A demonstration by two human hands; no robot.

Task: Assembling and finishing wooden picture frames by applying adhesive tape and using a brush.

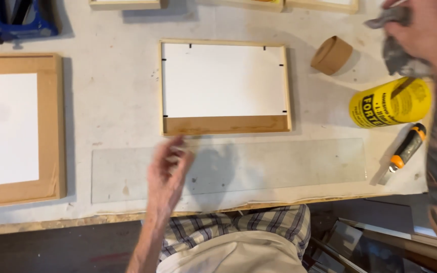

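— While my left hand [167,169] hovered over the near edge of the glass strip [228,169], its grip was loose, fingers spread and holding nothing. Did you see where the glass lay?

— Flat on the desk [117,101], just in front of the small wooden frame [225,87]. And your right hand [421,30]?

— Raised at the far right, closed around a grey rag [398,55], above the yellow can [389,102] (lying on its side, beside the utility knife [404,151]).

— How did you judge the lift should go?

— I thought it best to take the strip by its edges only, lifting evenly along its length so it couldn't flex, and keeping fingertips off the face.
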